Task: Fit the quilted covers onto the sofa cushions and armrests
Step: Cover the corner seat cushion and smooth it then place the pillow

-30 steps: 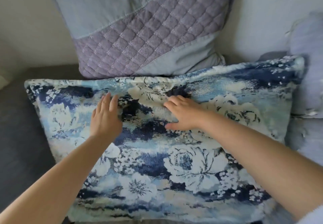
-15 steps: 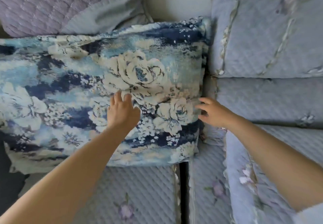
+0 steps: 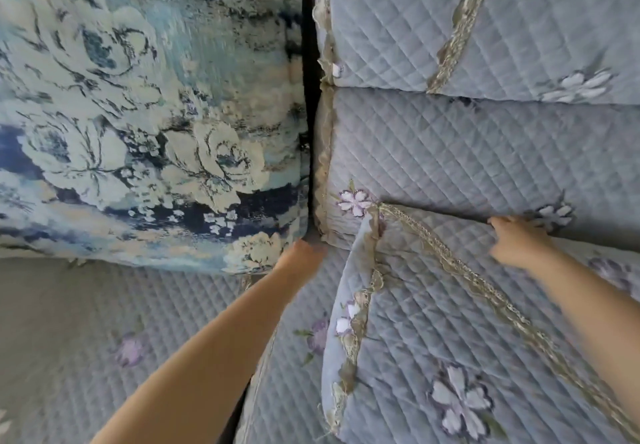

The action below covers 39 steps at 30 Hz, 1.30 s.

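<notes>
You are tucking the quilted seat cover into the sofa's creases, both hands at the back of the seat.

Your left hand (image 3: 300,253) is pushed into the dark gap at the lower right corner of the floral pillow (image 3: 149,111); its fingers are hidden, so you cannot tell whether they grip anything. Your right hand (image 3: 517,241), toward three o'clock, lies loosely curled on the quilted cover (image 3: 433,322), one finger pointing at the crease under the back cushion (image 3: 485,153), holding nothing. The cover's lace-trimmed edge (image 3: 360,305) stands lifted between your hands, at about five o'clock from the left. Next, judging by that loose flap, press it down flat and into the gap.
</notes>
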Each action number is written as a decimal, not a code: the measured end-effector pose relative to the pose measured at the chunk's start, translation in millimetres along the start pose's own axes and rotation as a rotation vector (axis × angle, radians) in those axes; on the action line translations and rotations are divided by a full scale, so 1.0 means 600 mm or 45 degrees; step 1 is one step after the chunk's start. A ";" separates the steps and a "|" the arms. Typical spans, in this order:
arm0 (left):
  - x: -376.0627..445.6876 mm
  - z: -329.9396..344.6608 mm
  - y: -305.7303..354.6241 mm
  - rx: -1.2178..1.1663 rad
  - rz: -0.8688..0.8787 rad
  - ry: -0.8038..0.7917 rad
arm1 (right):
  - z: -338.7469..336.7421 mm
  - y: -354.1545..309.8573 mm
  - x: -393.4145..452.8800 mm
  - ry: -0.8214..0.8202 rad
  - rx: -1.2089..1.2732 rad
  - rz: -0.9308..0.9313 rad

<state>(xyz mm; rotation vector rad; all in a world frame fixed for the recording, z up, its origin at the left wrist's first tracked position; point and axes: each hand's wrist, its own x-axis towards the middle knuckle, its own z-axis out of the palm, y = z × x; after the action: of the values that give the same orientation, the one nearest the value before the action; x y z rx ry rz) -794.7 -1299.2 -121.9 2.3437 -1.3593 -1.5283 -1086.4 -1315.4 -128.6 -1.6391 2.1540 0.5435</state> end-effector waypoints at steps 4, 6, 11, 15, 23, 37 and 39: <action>0.023 0.086 0.016 -0.158 -0.053 -0.197 | 0.036 0.019 0.041 0.041 0.229 0.038; 0.034 0.112 0.021 -0.215 -0.032 -0.277 | 0.043 0.018 0.051 0.163 0.348 0.056; 0.052 0.123 0.000 -0.365 -0.046 -0.326 | 0.046 0.015 0.026 0.375 0.456 0.093; 0.053 0.103 -0.024 -0.453 0.023 -0.468 | 0.035 0.008 -0.013 0.430 0.488 0.089; -0.043 0.031 -0.063 0.124 0.150 -0.586 | 0.039 0.000 -0.158 1.108 0.693 -0.353; -0.422 -0.160 -0.363 0.520 0.122 -0.339 | 0.078 -0.213 -0.551 1.463 0.796 -0.876; -0.475 -0.194 -0.445 0.387 0.112 -0.300 | 0.088 -0.271 -0.616 1.408 0.849 -0.927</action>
<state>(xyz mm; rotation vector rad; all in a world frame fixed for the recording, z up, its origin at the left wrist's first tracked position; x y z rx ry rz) -573.8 -989.8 24.3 2.2776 -1.8416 -1.7243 -833.7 -1024.8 4.8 -2.2820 1.6573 -1.4071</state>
